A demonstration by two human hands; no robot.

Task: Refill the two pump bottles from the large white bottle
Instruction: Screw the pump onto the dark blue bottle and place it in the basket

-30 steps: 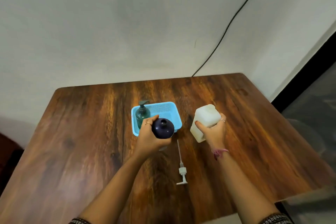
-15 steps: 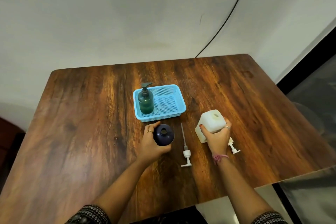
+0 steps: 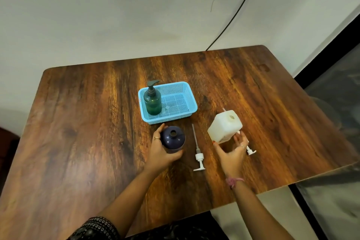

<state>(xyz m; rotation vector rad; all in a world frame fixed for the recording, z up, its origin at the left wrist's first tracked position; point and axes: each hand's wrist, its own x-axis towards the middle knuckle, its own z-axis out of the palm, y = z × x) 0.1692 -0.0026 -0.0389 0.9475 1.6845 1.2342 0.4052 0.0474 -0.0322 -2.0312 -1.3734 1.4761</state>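
Observation:
A dark blue bottle point(image 3: 173, 138) with its neck open stands on the table, and my left hand point(image 3: 162, 152) grips its side. The large white bottle point(image 3: 225, 125) stands uncapped to the right. My right hand point(image 3: 231, 154) is just in front of it, fingers spread, with only the fingertips at its base. One white pump with its long tube point(image 3: 197, 154) lies flat between the two bottles. A second white pump point(image 3: 251, 150) lies partly hidden behind my right hand. A green pump bottle point(image 3: 153, 101) with its pump fitted stands in the left of the blue basket point(image 3: 176, 118).
The wooden table point(image 3: 87, 132) stands against a pale wall, down which a black cable point(image 3: 233, 15) runs. The table's right edge point(image 3: 311, 99) drops off beside a dark frame and plastic sheeting.
The white bottle has come down from the air onto the table. My right hand has loosened from a full grip to spread fingers. My left hand has kept hold of the blue bottle.

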